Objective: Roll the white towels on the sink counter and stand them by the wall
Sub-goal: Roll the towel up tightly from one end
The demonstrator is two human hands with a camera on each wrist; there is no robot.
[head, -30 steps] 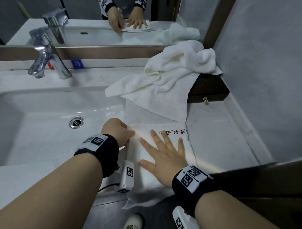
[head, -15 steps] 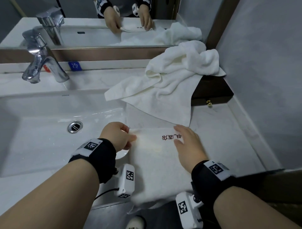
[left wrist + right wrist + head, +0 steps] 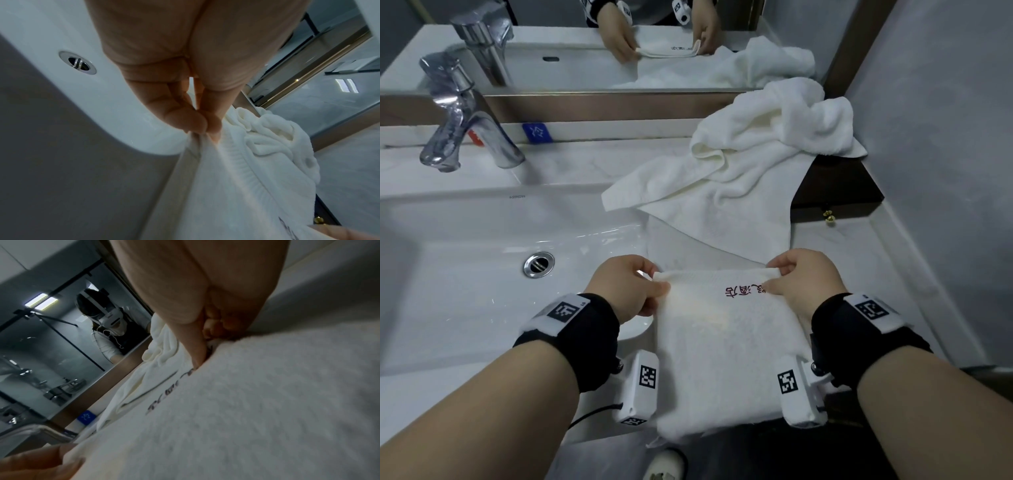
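- The folded towel lies flat on the sink counter, just right of the basin. Its near edge overhangs the counter front. Red embroidered lettering sits near the far edge.
- The left hand pinches the far-left corner of the folded towel. The left wrist view shows thumb and fingertips closed on a gathered bit of cloth.
- The right hand pinches the far-right corner the same way; its thumb lies on top and partly covers the lettering. The right wrist view shows the thumb pressed into the pile, the fingers curled beneath the edge.
- Judgement: both far corners are taken together so the edge can turn over evenly. A matched hold at each end should keep the roll straight and stop it from coning.
- Judgement: the towel is laid flat and lengthwise toward the person so the roll can travel along its full length.
- The second towel, loose and crumpled, lies farther back, partly draped over a dark wooden box against the wall. It is untouched and unrolled.
- No rolled towel stands by the wall yet. Judgement: the task is at an early stage, the first roll only beginning.
- The faucet and mirror stand behind the basin; the mirror reflects both hands on the towel edge.
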